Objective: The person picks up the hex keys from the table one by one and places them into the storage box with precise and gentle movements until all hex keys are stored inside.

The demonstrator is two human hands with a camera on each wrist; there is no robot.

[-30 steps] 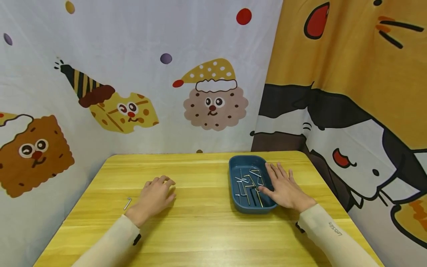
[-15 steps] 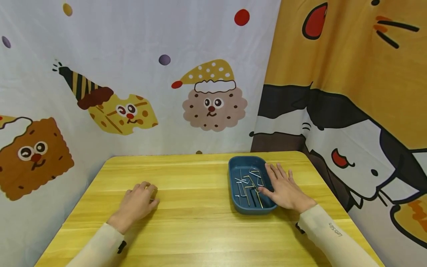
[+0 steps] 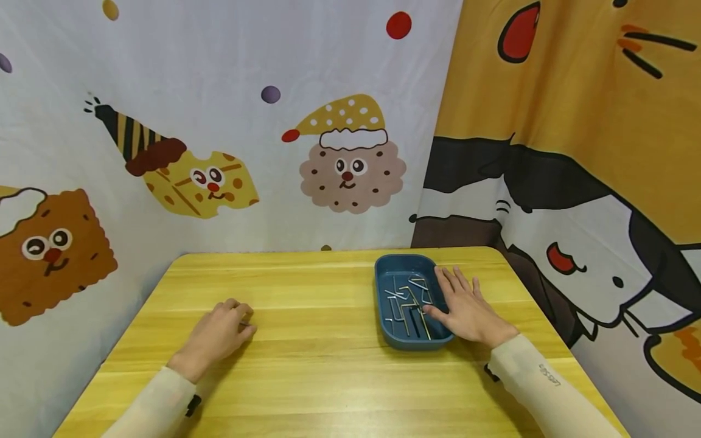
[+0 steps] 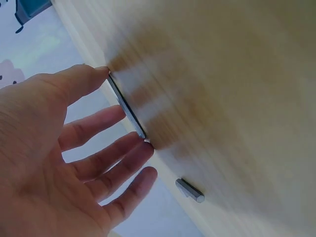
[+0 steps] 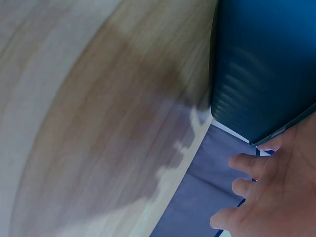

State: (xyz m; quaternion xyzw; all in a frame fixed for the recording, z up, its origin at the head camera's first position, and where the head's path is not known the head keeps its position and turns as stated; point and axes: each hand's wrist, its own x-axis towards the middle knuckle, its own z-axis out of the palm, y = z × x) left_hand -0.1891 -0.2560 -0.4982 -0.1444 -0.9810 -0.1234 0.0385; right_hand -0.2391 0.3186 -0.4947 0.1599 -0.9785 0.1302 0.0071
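In the left wrist view a slim dark hex key (image 4: 127, 106) runs between the thumb tip and fingertips of my left hand (image 4: 74, 138), which pinches it close to the tabletop. A second short hex key (image 4: 190, 190) lies on the table beyond the little finger. From the head view my left hand (image 3: 213, 331), on the table's left side, hides both keys. My right hand (image 3: 468, 307) rests with straight, spread fingers along the right rim of a blue tray (image 3: 408, 345), thumb over the inside. Several silver and brass-coloured hex keys (image 3: 406, 325) lie in the tray.
The wooden table (image 3: 312, 377) has its back edge close to a white curtain (image 3: 230, 48) with cartoon prints. On the right hangs a yellow curtain (image 3: 591, 115) with a large animal print. A black strap piece (image 3: 193, 404) shows at the left sleeve.
My left hand has moved left and now covers the hex key that lay in view beside it. The right hand and the tray have stayed put.
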